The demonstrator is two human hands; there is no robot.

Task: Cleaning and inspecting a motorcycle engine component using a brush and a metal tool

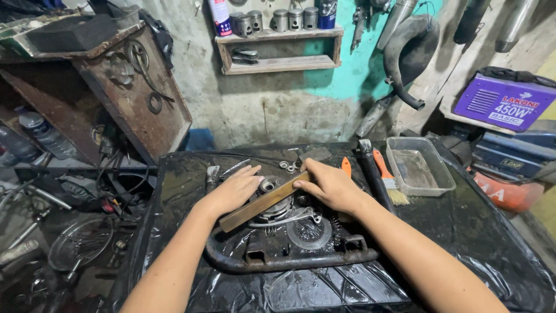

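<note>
Table: a workbench covered in crumpled black plastic sheet fills the lower centre and right of the frame.
Frame part: a rusty dark metal tubular bracket lies on the sheet at lower centre, curving under both hands.
Wall shelf: a grey wooden shelf at top centre carries cans and metal cylinders.
Box: a purple machine case sits at upper right.
Tray: a clear rectangular plastic tray rests right of centre, near the right hand but apart from it.
Bar: a flat brown metal bar lies slanted at centre, across a round grey metal clutch assembly.
Disc: a dark round plate sits just below the bar, inside the bracket.
Left hand: the left hand lies palm down, fingers spread, on the assembly beside the bar's upper edge.
Right hand: the right hand presses flat on the bar's upper end, fingers together, not wrapped around it.
Brush: an orange-handled paintbrush lies beside the tray.
</note>
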